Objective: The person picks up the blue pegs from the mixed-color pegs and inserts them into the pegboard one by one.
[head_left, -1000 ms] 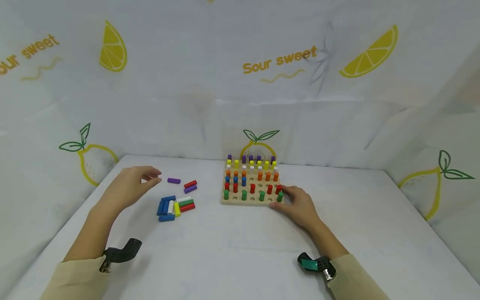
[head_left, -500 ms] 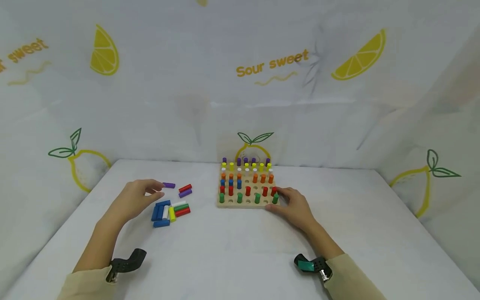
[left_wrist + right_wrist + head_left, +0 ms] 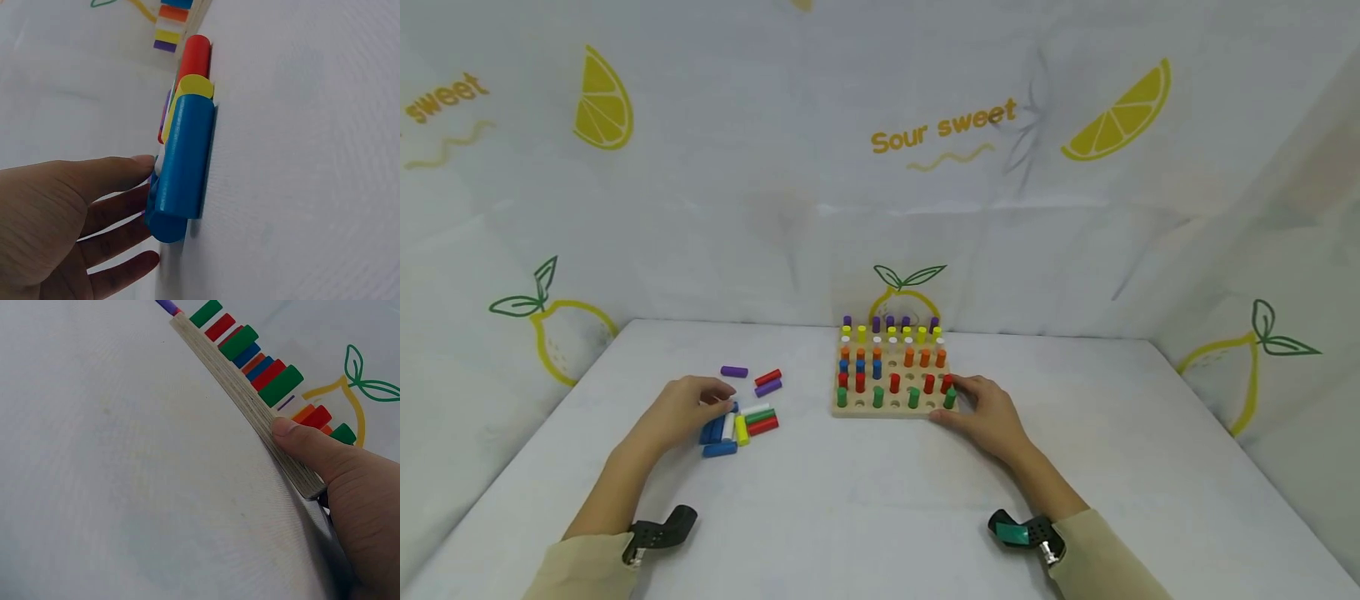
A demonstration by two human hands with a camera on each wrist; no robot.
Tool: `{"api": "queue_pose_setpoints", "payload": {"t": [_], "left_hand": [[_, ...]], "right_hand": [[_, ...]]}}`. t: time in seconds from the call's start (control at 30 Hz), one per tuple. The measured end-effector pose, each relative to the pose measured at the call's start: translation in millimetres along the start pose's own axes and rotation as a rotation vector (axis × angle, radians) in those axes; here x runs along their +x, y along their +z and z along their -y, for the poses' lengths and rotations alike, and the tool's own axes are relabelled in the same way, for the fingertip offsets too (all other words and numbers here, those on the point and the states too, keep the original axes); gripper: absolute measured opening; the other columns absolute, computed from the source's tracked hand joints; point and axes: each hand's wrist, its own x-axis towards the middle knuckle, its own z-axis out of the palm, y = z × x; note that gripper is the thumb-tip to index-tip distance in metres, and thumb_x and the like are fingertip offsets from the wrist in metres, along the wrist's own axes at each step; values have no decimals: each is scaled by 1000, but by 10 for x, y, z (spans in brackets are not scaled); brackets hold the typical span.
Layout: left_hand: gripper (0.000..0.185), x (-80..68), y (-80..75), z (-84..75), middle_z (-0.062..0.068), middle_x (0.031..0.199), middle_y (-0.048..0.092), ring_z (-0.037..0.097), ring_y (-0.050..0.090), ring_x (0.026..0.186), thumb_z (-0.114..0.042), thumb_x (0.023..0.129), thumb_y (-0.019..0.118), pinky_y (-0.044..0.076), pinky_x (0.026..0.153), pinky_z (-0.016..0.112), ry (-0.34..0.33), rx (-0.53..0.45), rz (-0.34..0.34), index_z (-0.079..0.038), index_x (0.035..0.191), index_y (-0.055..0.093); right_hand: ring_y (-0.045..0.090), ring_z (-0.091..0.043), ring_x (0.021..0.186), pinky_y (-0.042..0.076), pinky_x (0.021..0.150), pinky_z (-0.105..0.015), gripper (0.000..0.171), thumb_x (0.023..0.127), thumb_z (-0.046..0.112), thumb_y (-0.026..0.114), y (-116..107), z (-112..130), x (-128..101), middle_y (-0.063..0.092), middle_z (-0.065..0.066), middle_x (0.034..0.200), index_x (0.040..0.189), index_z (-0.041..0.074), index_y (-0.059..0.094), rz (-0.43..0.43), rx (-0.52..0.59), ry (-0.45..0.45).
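My left hand point(image 3: 679, 414) hovers low over the left side of a small pile of loose coloured pegs. In the left wrist view its thumb and fingers are spread apart beside the blue pegs point(image 3: 187, 156), and I see no peg lifted. Whether a fingertip touches one is hard to tell. To the right lies a wooden pegboard point(image 3: 887, 412) with rows of upright pegs, several holes bare. My right hand point(image 3: 990, 417) holds the board's near right corner. Its thumb presses the front edge point(image 3: 231, 381) in the right wrist view; the other fingers are mostly hidden.
The loose pile also has a yellow peg point(image 3: 742, 430), a green peg point(image 3: 761, 416), a red peg point(image 3: 763, 426) and white ones. Behind it lie two purple pegs and a red peg point(image 3: 768, 377). A printed curtain point(image 3: 737, 233) hangs behind the white table point(image 3: 880, 508).
My left hand has moved right and towards me, down from beside the back purple peg to the blue pegs. The right hand keeps its hold on the board. The head view has shifted slightly.
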Motion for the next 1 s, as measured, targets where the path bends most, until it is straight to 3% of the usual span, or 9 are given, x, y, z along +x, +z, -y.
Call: {"api": "queue_pose_setpoints", "payload": {"t": [0.73, 1.0], "left_hand": [[26, 38, 90, -13, 12, 104, 73, 22, 62, 90, -16, 95, 69, 57, 88, 49, 2, 91, -41, -6, 119, 72], [26, 49, 110, 12, 12, 103, 72, 22, 61, 90, -15, 96, 68, 57, 86, 47, 12, 83, -50, -6, 119, 72]], "right_hand": [[55, -36, 130, 44, 111, -56, 78, 81, 49, 82, -6, -8, -5, 64, -16, 133, 142, 7, 58, 5, 12, -14], [55, -37, 131, 44, 112, -57, 77, 81, 47, 83, -3, -1, -9, 65, -17, 134, 141, 6, 58, -3, 21, -21]]}}
